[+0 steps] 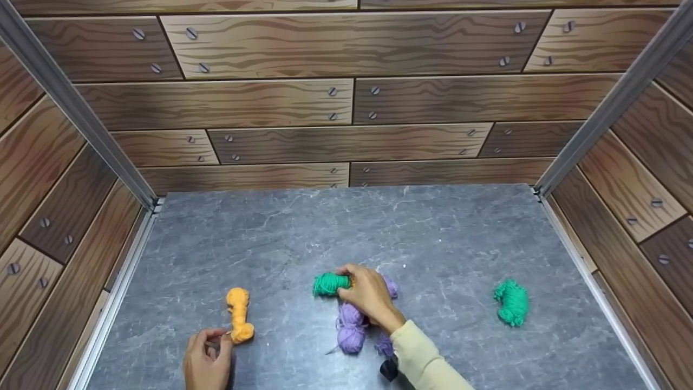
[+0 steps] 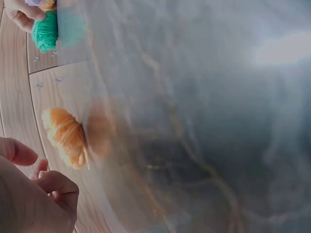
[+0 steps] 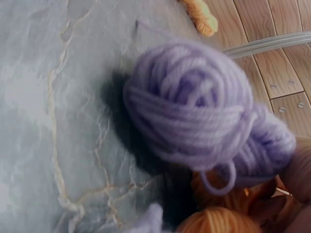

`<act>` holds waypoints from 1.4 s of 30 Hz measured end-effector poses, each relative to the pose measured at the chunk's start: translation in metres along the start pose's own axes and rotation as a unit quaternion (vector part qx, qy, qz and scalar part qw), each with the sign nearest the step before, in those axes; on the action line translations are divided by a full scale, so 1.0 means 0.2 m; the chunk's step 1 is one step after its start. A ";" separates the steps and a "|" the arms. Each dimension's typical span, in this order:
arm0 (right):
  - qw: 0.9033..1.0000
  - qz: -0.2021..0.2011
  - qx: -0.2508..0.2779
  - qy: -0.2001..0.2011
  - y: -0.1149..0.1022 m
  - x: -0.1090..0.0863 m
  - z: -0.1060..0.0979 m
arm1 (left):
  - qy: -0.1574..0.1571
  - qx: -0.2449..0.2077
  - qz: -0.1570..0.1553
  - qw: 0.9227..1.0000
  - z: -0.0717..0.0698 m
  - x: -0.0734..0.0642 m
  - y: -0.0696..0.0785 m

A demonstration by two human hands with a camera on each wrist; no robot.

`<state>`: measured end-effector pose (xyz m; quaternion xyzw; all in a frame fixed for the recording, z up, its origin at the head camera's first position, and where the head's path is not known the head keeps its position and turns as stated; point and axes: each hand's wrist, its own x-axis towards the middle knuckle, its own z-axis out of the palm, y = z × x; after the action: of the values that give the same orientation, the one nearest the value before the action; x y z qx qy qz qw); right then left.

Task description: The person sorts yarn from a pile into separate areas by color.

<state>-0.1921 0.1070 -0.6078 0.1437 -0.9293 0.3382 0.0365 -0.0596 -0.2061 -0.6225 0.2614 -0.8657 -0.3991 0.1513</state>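
In the head view my right hand [image 1: 368, 292] holds the right end of a green yarn skein [image 1: 331, 284] between thumb and fingers. Under and around that hand lie purple yarn skeins [image 1: 351, 327], with a bit of orange yarn [image 1: 352, 281] showing; the right wrist view has a purple skein [image 3: 189, 102] close up, above orange yarn [image 3: 218, 221]. My left hand [image 1: 208, 357] is beside the lower end of an orange skein [image 1: 239, 314], fingers loosely bent. From the left wrist view, a gap parts its fingers from the orange skein [image 2: 65, 138].
A second green skein [image 1: 512, 302] lies to the right on the grey marbled table [image 1: 444, 233]. Wood-patterned panels [image 1: 352, 49] and metal rails [image 1: 81, 103] enclose the table at the back and sides. A small black object [image 1: 389, 369] shows by the right sleeve [image 1: 427, 357].
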 end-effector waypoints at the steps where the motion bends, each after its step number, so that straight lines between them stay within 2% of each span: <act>1: 1.000 0.001 -0.004 0.000 0.00 0.00 0.00 | 0.006 -0.004 0.004 1.000 0.00 0.00 0.00; 4: 1.000 0.006 -0.014 -0.002 0.00 0.01 -0.01 | 0.022 -0.022 0.023 0.999 0.00 -0.02 0.02; 8: 1.000 0.008 -0.009 -0.004 0.00 0.00 -0.01 | 0.035 -0.072 0.049 0.996 0.01 -0.05 0.05; 10: 1.000 0.010 -0.002 -0.005 0.00 0.00 -0.01 | 0.035 -0.108 0.068 0.991 0.01 -0.07 0.06; 15: 1.000 0.021 0.015 0.000 0.01 -0.01 -0.02 | 0.013 -0.175 0.102 0.979 0.03 -0.10 0.09; 19: 0.999 0.029 0.026 0.009 0.01 -0.03 -0.02 | -0.009 -0.203 0.116 0.972 0.05 -0.11 0.11; 22: 0.999 0.031 0.032 0.015 0.00 -0.04 -0.03 | -0.040 -0.225 0.125 0.965 0.06 -0.12 0.13; 26: 0.998 0.032 0.045 0.020 0.00 -0.04 -0.04 | -0.092 -0.235 0.124 0.960 0.08 -0.12 0.15; 30: 0.997 0.039 0.063 0.029 0.01 -0.04 -0.06 | -0.130 -0.224 0.103 0.960 0.09 -0.12 0.17; 37: 0.992 0.052 0.101 0.046 0.01 -0.04 -0.09 | -0.160 -0.188 0.066 0.967 0.12 -0.12 0.21; 42: 0.986 0.068 0.139 0.060 0.01 -0.05 -0.11 | -0.176 -0.180 0.056 0.966 0.15 -0.12 0.23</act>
<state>-0.1839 0.1247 -0.5927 0.0639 -0.8770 0.4737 0.0488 -0.0683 -0.1496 -0.6073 0.1065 -0.8059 -0.5790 0.0630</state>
